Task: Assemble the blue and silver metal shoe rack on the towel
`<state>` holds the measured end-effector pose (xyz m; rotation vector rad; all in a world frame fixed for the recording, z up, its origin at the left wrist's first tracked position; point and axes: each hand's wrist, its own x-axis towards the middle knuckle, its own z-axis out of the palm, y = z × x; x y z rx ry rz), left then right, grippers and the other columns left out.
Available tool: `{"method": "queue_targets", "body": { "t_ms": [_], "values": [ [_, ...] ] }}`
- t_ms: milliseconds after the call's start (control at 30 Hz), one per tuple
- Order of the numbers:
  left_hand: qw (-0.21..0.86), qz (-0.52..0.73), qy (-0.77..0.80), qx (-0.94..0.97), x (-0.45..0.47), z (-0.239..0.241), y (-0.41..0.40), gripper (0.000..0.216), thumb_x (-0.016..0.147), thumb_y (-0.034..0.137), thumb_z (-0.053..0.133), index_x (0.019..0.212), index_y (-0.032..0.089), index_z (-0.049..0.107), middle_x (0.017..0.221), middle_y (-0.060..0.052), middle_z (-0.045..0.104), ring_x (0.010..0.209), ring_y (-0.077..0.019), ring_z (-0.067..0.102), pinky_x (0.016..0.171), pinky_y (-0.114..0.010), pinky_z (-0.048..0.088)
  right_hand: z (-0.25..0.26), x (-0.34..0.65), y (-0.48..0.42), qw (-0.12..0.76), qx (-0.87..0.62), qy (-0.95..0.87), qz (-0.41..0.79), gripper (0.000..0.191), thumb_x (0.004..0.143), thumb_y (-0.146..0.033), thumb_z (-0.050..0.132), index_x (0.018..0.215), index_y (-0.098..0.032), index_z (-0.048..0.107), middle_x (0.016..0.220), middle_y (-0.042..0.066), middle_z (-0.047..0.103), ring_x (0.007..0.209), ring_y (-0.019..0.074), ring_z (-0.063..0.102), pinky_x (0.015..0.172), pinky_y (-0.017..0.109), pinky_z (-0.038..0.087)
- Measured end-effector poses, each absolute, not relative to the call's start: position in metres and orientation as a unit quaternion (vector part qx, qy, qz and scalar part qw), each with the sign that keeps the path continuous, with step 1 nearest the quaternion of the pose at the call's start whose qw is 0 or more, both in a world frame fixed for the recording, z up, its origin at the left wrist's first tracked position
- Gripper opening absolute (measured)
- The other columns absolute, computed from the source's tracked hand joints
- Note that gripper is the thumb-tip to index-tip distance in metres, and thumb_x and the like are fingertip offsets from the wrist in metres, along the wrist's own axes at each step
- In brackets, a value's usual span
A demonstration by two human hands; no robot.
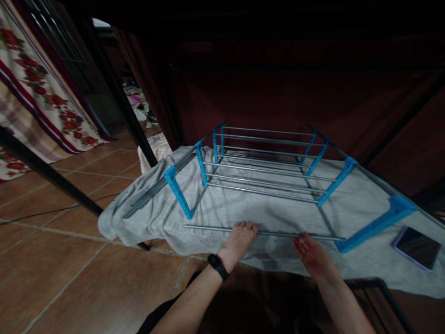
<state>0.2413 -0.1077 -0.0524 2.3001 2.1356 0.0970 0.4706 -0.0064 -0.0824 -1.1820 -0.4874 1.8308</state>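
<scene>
A thin metal rod (274, 233) lies level across the near side of a partly built rack with blue plastic brackets (200, 162) and grey metal bars (260, 180). My left hand (239, 239), wearing a black wristband, has its fingers wrapped over the rod left of its middle. Further right, my right hand (311, 255) is turned palm up, its fingers and thumb closed at the rod. The rod's right end is close to the lower corner of the large blue bracket (377, 225); whether it is seated there I cannot tell. Its left end is clear of the left bracket (180, 195).
Grey cloth (271, 208) covers the surface under the rack. Several loose rods (146, 199) lie at its left. A phone (415, 248) lies at the right edge. Dark metal posts (121, 93) frame the spot, with a tiled floor (79, 260) and a cable (55, 212) at left.
</scene>
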Motion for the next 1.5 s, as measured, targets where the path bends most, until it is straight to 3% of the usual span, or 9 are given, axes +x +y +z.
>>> {"method": "queue_targets", "body": {
  "t_ms": [200, 467, 1267, 1500],
  "values": [
    [-0.012, 0.02, 0.681, 0.732, 0.238, -0.056, -0.108, 0.034, 0.086, 0.003, 0.045, 0.115, 0.019, 0.055, 0.108, -0.008, 0.062, 0.097, -0.0212, 0.061, 0.087, -0.036, 0.046, -0.073, 0.468, -0.008, 0.435, -0.497, -0.163, 0.733, 0.007, 0.08, -0.02, 0.06, 0.074, -0.022, 0.057, 0.065, -0.001, 0.06, 0.069, 0.0146, 0.065, 0.065, 0.027, 0.059],
    [-0.012, 0.018, 0.684, 0.729, 0.238, -0.053, -0.107, 0.031, 0.084, 0.002, 0.045, 0.108, 0.019, 0.058, 0.104, -0.008, 0.064, 0.095, -0.0211, 0.062, 0.086, -0.035, 0.045, -0.074, 0.467, -0.011, 0.436, -0.501, -0.16, 0.731, 0.004, 0.082, -0.019, 0.059, 0.079, -0.022, 0.059, 0.071, 0.0, 0.062, 0.071, 0.0139, 0.066, 0.066, 0.025, 0.059],
    [-0.004, 0.031, 0.7, 0.714, 0.234, -0.047, -0.105, 0.034, 0.088, 0.003, 0.042, 0.11, 0.02, 0.06, 0.102, -0.007, 0.067, 0.094, -0.0193, 0.064, 0.088, -0.034, 0.045, -0.078, 0.468, -0.012, 0.442, -0.493, -0.145, 0.735, 0.011, 0.082, -0.014, 0.055, 0.076, -0.019, 0.063, 0.078, 0.004, 0.067, 0.077, 0.0159, 0.067, 0.068, 0.028, 0.059],
    [0.031, 0.018, 0.711, 0.702, 0.228, -0.045, -0.101, 0.035, 0.092, 0.008, 0.038, 0.113, 0.024, 0.062, 0.105, -0.006, 0.067, 0.097, -0.0185, 0.064, 0.093, -0.034, 0.043, -0.07, 0.46, -0.015, 0.465, -0.475, -0.135, 0.735, 0.005, 0.08, -0.017, 0.06, 0.075, -0.019, 0.062, 0.065, 0.002, 0.062, 0.07, 0.0167, 0.066, 0.067, 0.029, 0.057]
  ]
}}
